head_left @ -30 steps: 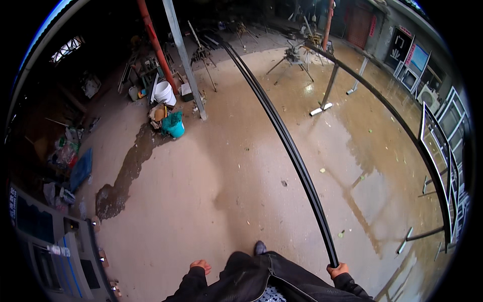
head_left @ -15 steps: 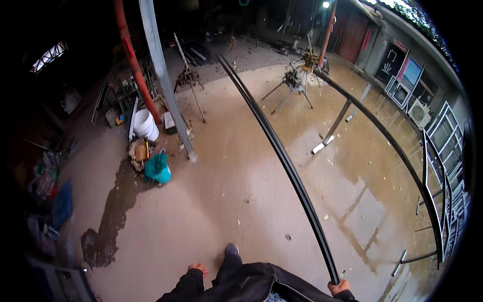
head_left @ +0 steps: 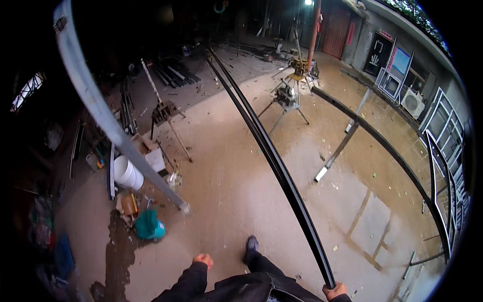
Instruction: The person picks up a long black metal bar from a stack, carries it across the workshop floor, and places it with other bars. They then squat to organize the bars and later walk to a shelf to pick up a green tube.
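My right hand (head_left: pixel 335 292), low in the picture, is wrapped round the near end of a pair of long black metal bars (head_left: pixel 282 176). They run side by side forward and to the left, with a narrow gap between them toward the far end. That far end lies in the dim area and what it touches is hard to make out. My left hand (head_left: pixel 203 259) hangs in front of me with its fingers curled in, and nothing shows in it. One of my shoes (head_left: pixel 251 243) shows on the concrete floor between the hands.
A grey post (head_left: pixel 115 136) stands at left, near a white bucket (head_left: pixel 127 172) and a teal bucket (head_left: pixel 150 226). Machines on tripod legs include one (head_left: pixel 286 95) ahead and one (head_left: pixel 163 111) farther left. A long dark rail (head_left: pixel 387 138) on legs curves along the right, beside leaning frames (head_left: pixel 444 118).
I have stepped forward: the post, buckets and tripod machines appear nearer and lower. The bars move along with my right hand. My left hand has swung slightly forward.
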The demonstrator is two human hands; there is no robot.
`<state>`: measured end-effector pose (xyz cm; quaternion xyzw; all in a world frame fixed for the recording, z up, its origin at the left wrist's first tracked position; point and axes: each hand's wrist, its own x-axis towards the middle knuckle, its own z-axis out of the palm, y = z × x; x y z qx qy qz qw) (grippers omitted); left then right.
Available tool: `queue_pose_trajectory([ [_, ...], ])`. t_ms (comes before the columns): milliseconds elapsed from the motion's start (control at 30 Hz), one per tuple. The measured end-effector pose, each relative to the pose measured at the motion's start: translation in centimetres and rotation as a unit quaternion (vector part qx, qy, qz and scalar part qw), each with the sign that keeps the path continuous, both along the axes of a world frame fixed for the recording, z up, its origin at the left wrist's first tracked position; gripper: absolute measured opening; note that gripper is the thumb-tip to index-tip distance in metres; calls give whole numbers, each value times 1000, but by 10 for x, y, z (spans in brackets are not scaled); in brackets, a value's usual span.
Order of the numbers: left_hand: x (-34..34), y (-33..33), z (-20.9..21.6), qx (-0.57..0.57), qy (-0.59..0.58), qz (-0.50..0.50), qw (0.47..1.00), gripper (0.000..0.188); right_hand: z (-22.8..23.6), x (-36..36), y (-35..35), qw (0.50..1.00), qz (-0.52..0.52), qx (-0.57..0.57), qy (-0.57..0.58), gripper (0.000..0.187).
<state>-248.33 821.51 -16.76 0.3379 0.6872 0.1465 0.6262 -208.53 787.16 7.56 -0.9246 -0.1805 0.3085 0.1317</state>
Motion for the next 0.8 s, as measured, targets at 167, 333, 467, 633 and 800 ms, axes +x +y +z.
queue_pose_trajectory([
  [167,17,91,35,-97,78,18,992,25,39,37,167,997,-34,74,1,30],
  [333,60,209,43,-100,48,34,993,23,41,78,278,990,-36,134,-16,30],
  [467,98,310,34,-120,57,26,991,22,37,112,372,987,-53,150,-6,29],
  [633,139,454,5,-141,26,-33,989,25,56,128,514,989,-53,106,-84,35],
  [800,196,625,22,-89,21,-64,994,24,63,153,643,988,-76,103,-81,33],
])
